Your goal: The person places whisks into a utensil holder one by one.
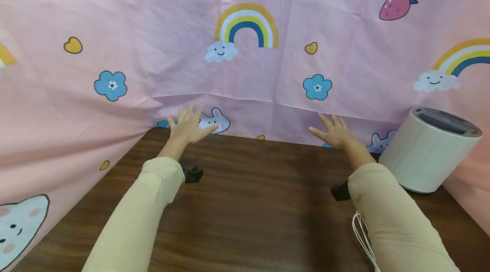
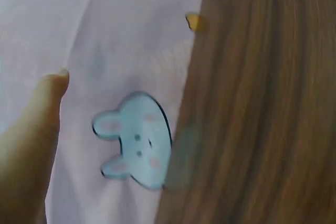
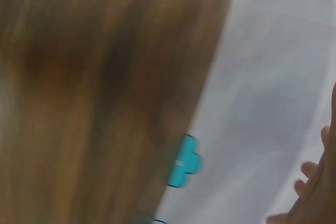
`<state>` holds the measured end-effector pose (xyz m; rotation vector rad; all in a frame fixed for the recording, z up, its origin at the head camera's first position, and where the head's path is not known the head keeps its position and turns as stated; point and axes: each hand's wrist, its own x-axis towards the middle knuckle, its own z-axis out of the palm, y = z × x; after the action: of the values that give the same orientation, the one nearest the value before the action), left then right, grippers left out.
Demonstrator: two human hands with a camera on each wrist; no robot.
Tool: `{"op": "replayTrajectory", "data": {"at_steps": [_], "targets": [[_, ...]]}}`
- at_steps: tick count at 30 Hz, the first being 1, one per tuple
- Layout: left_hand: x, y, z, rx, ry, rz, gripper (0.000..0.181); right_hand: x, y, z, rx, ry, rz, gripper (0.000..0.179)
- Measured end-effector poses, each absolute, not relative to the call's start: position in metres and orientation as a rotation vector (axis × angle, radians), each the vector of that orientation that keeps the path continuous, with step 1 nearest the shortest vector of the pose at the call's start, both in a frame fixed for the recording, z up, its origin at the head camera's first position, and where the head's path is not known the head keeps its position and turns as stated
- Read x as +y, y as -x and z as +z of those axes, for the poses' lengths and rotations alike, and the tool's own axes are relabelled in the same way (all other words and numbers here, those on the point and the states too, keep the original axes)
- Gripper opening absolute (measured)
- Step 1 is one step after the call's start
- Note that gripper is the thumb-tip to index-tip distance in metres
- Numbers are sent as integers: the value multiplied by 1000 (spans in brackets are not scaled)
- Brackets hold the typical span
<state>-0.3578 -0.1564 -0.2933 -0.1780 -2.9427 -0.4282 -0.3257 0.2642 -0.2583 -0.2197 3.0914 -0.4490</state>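
Observation:
Both arms reach forward over a dark wooden table (image 1: 245,204). My left hand (image 1: 187,127) is spread with its fingers straight, near the table's back left corner, and holds nothing. In the left wrist view part of the left hand (image 2: 31,145) shows at the left edge, in front of the printed cloth. My right hand (image 1: 334,132) has its fingers spread too, before the cloth at the back right, with nothing in it. Only some fingertips and an edge of the right hand (image 3: 315,187) appear in the right wrist view. Black wrist-worn devices sit below both cuffs.
A pink and lilac cloth (image 1: 245,72) with rainbows, flowers and strawberries hangs behind the table and along its sides. At the right stands a white oval appliance (image 1: 426,153) with a slotted grey top. A white cord (image 1: 363,238) lies beside the right sleeve.

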Motion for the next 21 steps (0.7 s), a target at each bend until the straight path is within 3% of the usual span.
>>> {"op": "replayTrajectory", "data": {"at_steps": [6, 10, 21], "targets": [[-102, 356, -264, -2785, 492, -667, 66, 286, 319, -214, 3132, 486, -639, 74], [-49, 355, -242, -2667, 724, -1021, 50, 308, 305, -189, 3129, 481, -664, 73], [103, 367, -217, -2620, 961, -1495, 42, 400, 264, -162, 3219, 212, -522, 70]]}}
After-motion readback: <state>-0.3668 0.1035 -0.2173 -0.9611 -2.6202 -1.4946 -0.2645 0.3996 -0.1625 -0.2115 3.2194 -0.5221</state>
